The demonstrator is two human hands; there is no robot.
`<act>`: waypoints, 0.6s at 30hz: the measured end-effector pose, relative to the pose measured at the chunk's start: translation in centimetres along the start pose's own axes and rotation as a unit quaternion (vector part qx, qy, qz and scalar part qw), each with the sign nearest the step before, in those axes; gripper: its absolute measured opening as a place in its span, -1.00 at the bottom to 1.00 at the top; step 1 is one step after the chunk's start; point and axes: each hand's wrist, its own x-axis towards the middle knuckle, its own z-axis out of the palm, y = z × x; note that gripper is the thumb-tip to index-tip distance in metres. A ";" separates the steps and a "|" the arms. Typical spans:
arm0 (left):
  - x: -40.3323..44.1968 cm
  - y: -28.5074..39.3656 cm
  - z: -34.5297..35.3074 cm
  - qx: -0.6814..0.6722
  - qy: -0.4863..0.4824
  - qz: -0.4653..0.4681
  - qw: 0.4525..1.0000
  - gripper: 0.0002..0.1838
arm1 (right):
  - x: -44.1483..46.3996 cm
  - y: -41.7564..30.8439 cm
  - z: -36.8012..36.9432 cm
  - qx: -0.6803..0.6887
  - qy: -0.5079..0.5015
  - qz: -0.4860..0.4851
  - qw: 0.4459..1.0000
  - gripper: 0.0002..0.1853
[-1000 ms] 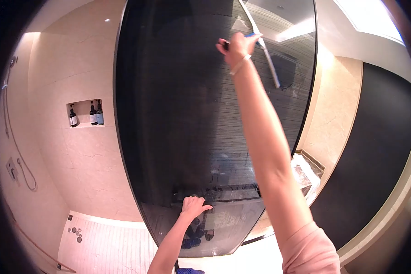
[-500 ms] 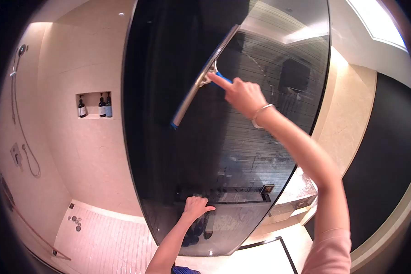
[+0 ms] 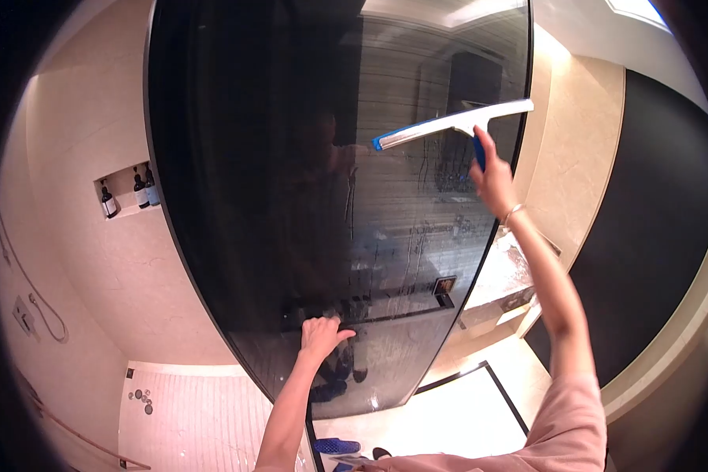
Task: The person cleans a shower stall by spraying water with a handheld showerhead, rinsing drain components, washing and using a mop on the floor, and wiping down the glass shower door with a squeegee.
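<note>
My right hand (image 3: 494, 179) is wrapped round the blue handle of a squeegee (image 3: 436, 126). The squeegee's long metal blade, with a blue tip at its left end, lies nearly level across the upper right of a dark glass panel (image 3: 252, 173). Water drops and streaks mark the glass below the blade. Lower down, my left hand (image 3: 321, 337) rests near a dark horizontal bar (image 3: 385, 318) at the glass, its thumb spread to the right. Whether its curled fingers hold the bar cannot be made out.
Bottles (image 3: 140, 189) stand in a wall niche on the left. A shower hose (image 3: 35, 295) hangs on the far left wall. A marble-topped counter (image 3: 503, 271) is behind the glass at right. Blue slippers (image 3: 337, 446) lie on the floor.
The squeegee went from the upper right to the middle of the glass, then back right, turning from steep to nearly level. My left hand stays by the bar while the view has shifted.
</note>
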 end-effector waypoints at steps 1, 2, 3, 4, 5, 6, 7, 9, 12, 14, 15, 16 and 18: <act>0.0 -0.1 0.1 0.005 0.004 0.004 1.000 -0.49 | -2.1 -0.5 1.5 0.025 0.009 0.018 0.999 -0.26; -0.1 -0.1 0.2 0.009 0.007 0.010 1.000 -0.49 | -4.0 -1.8 2.8 0.048 0.017 0.039 0.998 -0.27; 0.0 -0.1 0.1 0.002 0.005 0.014 1.000 -0.49 | -5.7 -4.5 3.7 0.105 0.014 0.115 0.988 -0.28; -0.1 0.0 0.2 0.005 0.011 0.016 1.000 -0.49 | -7.1 -7.4 5.0 0.161 0.011 0.192 0.968 -0.28; 0.0 0.1 0.0 0.003 -0.004 0.010 1.000 -0.49 | -8.1 -9.5 7.2 0.201 0.075 0.219 0.952 -0.27; 0.1 0.1 -0.1 0.003 -0.016 0.000 1.000 -0.49 | -8.5 -12.1 8.6 0.275 0.077 0.283 0.916 -0.26; 0.2 0.1 -0.1 0.006 -0.016 -0.003 1.000 -0.50 | -8.9 -14.8 10.1 0.331 0.087 0.322 0.883 -0.26; -0.1 -0.4 0.5 0.003 0.008 0.004 1.000 -0.49 | -8.6 -21.0 12.7 0.464 0.086 0.369 0.801 -0.27; -0.3 -0.3 0.5 -0.038 0.010 0.005 0.999 -0.54 | -8.4 -29.9 16.2 0.536 0.042 0.363 0.762 -0.27; -0.8 -0.8 0.2 -0.064 0.049 0.012 0.997 -0.55 | -10.0 -33.3 19.1 0.498 -0.031 0.300 0.813 -0.24; -0.9 -0.8 -0.5 -0.059 0.031 0.020 0.998 -0.52 | -11.6 -33.1 21.4 0.388 -0.029 0.221 0.894 -0.23; -0.8 -0.8 -0.8 -0.072 0.008 0.012 0.997 -0.51 | -13.3 -32.3 23.4 0.269 -0.027 0.131 0.954 -0.22; -1.9 -2.5 3.5 -0.085 0.136 0.069 0.985 -0.52 | -15.5 -29.3 22.1 0.145 -0.170 0.057 0.973 -0.21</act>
